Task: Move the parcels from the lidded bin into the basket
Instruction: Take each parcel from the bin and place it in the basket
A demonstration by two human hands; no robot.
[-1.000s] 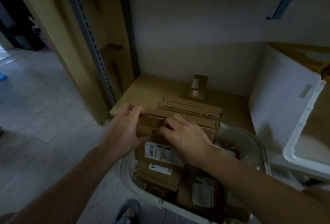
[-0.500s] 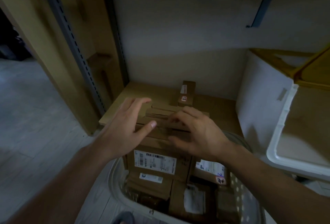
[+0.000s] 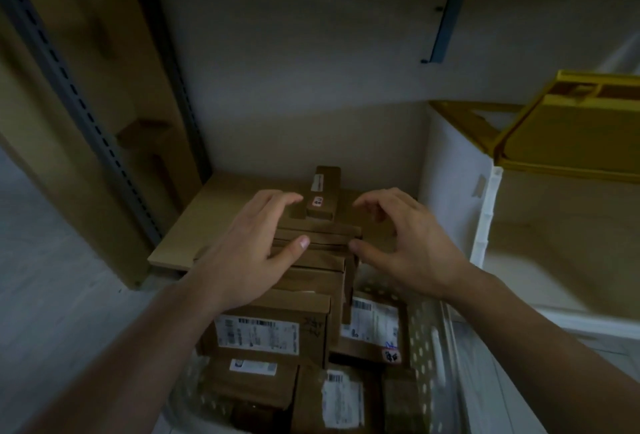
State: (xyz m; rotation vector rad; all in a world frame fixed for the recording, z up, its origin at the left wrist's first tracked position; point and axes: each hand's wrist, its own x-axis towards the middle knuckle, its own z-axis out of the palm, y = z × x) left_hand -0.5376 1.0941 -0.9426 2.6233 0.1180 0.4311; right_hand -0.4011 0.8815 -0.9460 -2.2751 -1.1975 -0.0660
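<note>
**Both hands spread above the stacked parcels in the basket**

The fingers (image 3: pixel 277 199) of the left hand (image 3: pixel 242 253) are held fairly straight and spread, the thumb tip lying against the top edge of the flat parcels (image 3: pixel 318 243) that stand stacked at the far end of the basket (image 3: pixel 429 347). Nothing is gripped by this hand; whether its palm touches the cardboard below cannot be told. The fingers (image 3: pixel 377 200) of the right hand (image 3: pixel 412 250) are loosely curved and apart, with the thumb pointing left towards the same stack, and nothing is held in it either. A gap is left between the two hands, and through it a small box (image 3: pixel 323 196) with a white label and a red sticker is seen, lying just beyond the stack on the wooden shelf board (image 3: pixel 214 226).

Nearer in the basket, more brown parcels are packed closely: a labelled box (image 3: pixel 270 326) under the left wrist, a second labelled parcel (image 3: pixel 372 326) to its right, and others below them, partly blurred. The basket's pale perforated wall is seen at the right.

To the right, a white bin (image 3: pixel 485 226) stands on the shelf with its yellow lid (image 3: pixel 568 129) raised; the part of its inside that is in view is dim. A metal shelf upright (image 3: pixel 69 87) runs along the left, with the pale floor (image 3: pixel 52 295) beyond it.
</note>
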